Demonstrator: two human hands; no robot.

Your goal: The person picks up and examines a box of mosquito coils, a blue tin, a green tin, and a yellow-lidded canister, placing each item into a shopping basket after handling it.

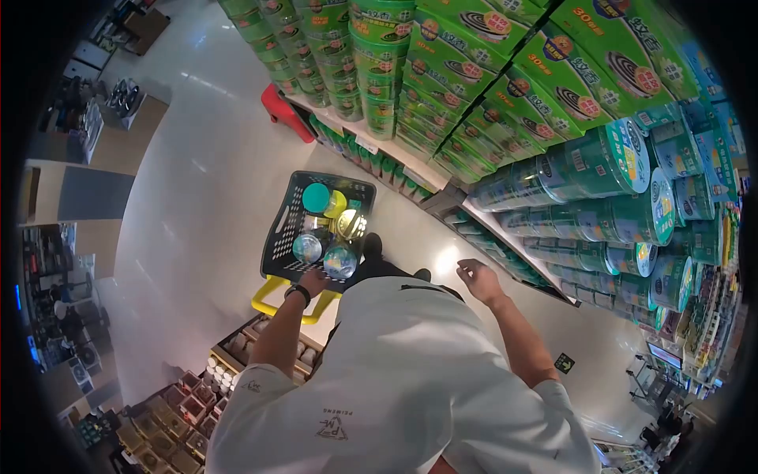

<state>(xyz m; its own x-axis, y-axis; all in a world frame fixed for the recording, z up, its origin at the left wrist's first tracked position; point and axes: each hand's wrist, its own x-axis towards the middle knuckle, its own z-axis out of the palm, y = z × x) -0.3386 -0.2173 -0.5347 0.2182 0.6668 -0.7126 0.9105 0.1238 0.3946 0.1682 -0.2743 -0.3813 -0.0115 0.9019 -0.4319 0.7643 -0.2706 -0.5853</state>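
Observation:
A dark shopping basket (pixel 276 251) with a yellow handle (pixel 316 310) stands in front of me, left of centre. Inside lie several round containers, among them a teal-lidded one (pixel 316 197), a yellow one (pixel 347 224) and a clear bluish one (pixel 339 260). My left hand (pixel 313 280), with a dark band at its wrist, is at the basket's near rim, above the handle; its fingers are too small to make out. My right hand (pixel 476 278) hangs over the floor on the right, fingers loosely bent and partly apart, with nothing visible in it.
Shelves hold green boxes (pixel 545 79), stacked green tubs (pixel 382 63) and teal cylinders (pixel 584 170) ahead and right. A red object (pixel 286 114) stands at the shelf's far end. Display cases (pixel 170 411) are at lower left. Distant people are at lower right.

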